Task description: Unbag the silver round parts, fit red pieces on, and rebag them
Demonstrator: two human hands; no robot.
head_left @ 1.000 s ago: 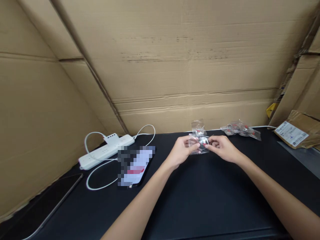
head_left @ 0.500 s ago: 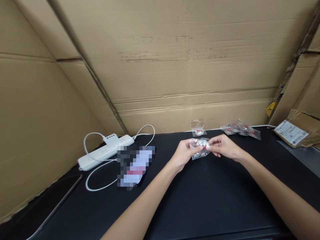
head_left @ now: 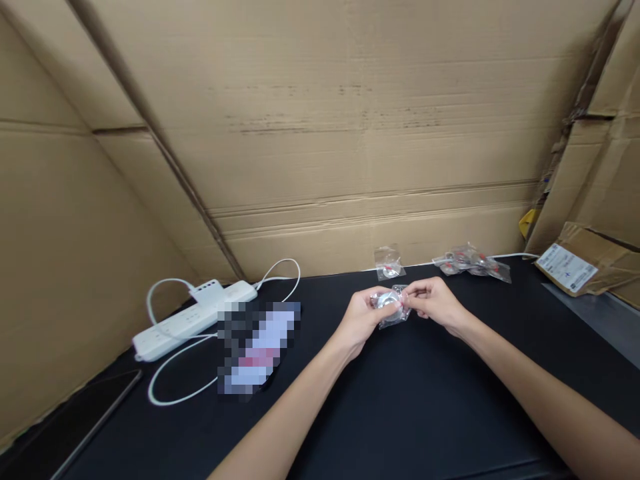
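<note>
Cardboard walls (head_left: 320, 160), 3 sides in my view, around 1 black table (head_left: 410, 413).

Item in hand: 1 clear packet (head_left: 384, 301) with a round silver piece inside, near the middle of the far half of the table. I cannot tell whether it touches the tabletop.

Left hand (head_left: 361, 317): fingers closed on the packet's left side, thumb across its face.

Right hand (head_left: 436, 301): thumb and fingertips pinched together at the packet's right edge.

Behind the hands: 1 flat packet (head_left: 389, 265) by the back wall, silver and red inside.

Right of that: 1 pile of packets (head_left: 471, 261), count unclear to me; farther right, 1 brown box (head_left: 609, 252) with a white label (head_left: 568, 269).

Left: 1 white power strip (head_left: 173, 328), white cable (head_left: 175, 404), and 1 phone-like object (head_left: 261, 353), pixelated.
</note>
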